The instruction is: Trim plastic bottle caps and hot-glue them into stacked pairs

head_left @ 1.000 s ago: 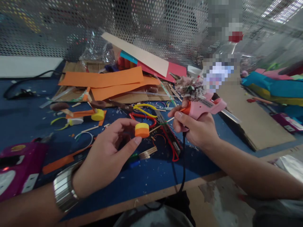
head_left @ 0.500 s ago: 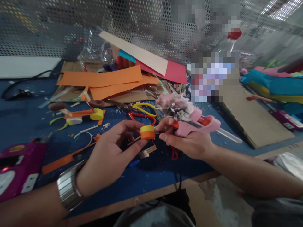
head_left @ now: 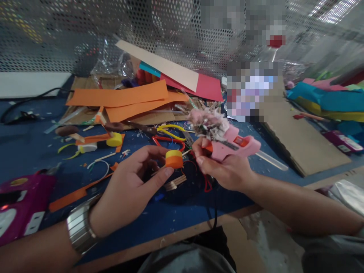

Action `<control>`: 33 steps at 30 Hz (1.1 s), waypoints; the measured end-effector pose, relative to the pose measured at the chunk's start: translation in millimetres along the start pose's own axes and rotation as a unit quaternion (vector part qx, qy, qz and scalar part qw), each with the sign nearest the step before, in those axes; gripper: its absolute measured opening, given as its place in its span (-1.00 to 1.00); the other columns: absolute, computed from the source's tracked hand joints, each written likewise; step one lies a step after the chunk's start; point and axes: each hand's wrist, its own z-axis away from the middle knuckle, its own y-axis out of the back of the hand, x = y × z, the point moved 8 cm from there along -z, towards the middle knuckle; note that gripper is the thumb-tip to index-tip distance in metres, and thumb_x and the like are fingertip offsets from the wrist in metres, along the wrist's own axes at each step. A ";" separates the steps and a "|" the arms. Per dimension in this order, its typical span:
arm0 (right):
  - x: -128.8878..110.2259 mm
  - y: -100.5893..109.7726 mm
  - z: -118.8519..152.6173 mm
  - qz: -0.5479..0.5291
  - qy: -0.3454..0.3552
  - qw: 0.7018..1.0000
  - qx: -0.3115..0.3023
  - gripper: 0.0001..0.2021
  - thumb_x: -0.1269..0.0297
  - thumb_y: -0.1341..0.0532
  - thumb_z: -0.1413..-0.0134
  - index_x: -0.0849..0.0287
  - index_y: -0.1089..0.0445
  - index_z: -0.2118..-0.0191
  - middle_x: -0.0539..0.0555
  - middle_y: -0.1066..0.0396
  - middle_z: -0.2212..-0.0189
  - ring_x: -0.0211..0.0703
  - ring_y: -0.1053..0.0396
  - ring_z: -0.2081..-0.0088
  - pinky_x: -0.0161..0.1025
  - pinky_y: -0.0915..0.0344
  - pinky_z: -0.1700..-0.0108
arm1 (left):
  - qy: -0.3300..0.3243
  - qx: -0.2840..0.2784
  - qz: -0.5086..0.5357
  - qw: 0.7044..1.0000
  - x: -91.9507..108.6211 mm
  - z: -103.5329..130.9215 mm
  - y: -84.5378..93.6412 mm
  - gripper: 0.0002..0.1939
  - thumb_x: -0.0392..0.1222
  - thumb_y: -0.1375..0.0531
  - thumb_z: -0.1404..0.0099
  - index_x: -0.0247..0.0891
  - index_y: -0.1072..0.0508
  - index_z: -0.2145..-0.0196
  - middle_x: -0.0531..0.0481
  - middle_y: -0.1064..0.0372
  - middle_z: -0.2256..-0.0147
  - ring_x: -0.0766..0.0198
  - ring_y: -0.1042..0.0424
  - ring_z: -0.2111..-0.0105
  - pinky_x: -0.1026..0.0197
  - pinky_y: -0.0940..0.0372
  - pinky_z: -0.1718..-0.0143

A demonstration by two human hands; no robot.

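Observation:
Between the thumb and fingers of my left hand (head_left: 127,185) is a small yellow-and-orange cylinder (head_left: 174,159), yellow above and orange below. A thin stick end pokes out on its right side. My right hand (head_left: 230,168) is wrapped round a pink glue gun (head_left: 241,146), its front end covered by a fuzzy clump of whitish-pink strands (head_left: 209,123). The right thumb and forefinger are pressed together a short way right of the cylinder; whether something tiny is pinched there I cannot tell. Several wooden sticks (head_left: 175,182) lie on the table below the cylinder.
Scissors with yellow handles (head_left: 173,131) and red-handled ones (head_left: 169,144) lie beyond my hands. Orange paper strips (head_left: 119,94) and cardboard (head_left: 304,140) cover the back and right. A magenta device (head_left: 28,204) stands at left on the blue table (head_left: 119,235).
My right thumb and forefinger have drawn slightly away from the cylinder and closed together. The whole view has shifted a little. My left hand keeps its hold.

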 end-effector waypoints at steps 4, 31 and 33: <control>8.9 16.8 -4.2 -0.136 -0.014 0.986 0.095 -0.72 0.41 -0.39 -0.14 0.01 -0.30 0.16 -0.13 -0.39 0.37 -0.33 -0.32 0.55 -0.26 -0.25 0.48 | 0.008 0.003 0.004 1.000 -0.5 -0.9 3.7 -0.59 0.17 -0.41 -0.44 -0.11 -0.57 -0.07 -0.09 -0.70 0.10 0.05 -0.68 0.21 0.13 -0.56 0.38; 19.2 -2.8 0.3 -0.123 -0.158 0.979 -0.022 -0.59 0.13 -0.63 -0.09 0.08 -0.41 0.20 -0.06 -0.57 0.47 -0.27 -0.43 0.59 -0.26 -0.38 0.53 | -0.022 0.006 0.017 1.000 -1.9 1.0 5.2 -0.61 0.16 -0.44 -0.44 -0.05 -0.62 -0.10 -0.09 -0.68 -0.06 -0.07 -0.69 -0.04 0.01 -0.64 0.12; 23.3 -9.7 4.3 -0.128 -0.193 0.972 -0.045 -0.59 0.13 -0.63 -0.09 0.09 -0.41 0.17 -0.11 -0.50 0.59 -0.24 -0.43 0.61 -0.28 -0.36 0.55 | -0.028 0.007 0.008 1.000 -1.0 0.4 4.9 -0.62 0.15 -0.45 -0.44 -0.03 -0.63 -0.10 -0.07 -0.67 -0.07 -0.06 -0.68 -0.05 -0.06 -0.63 0.02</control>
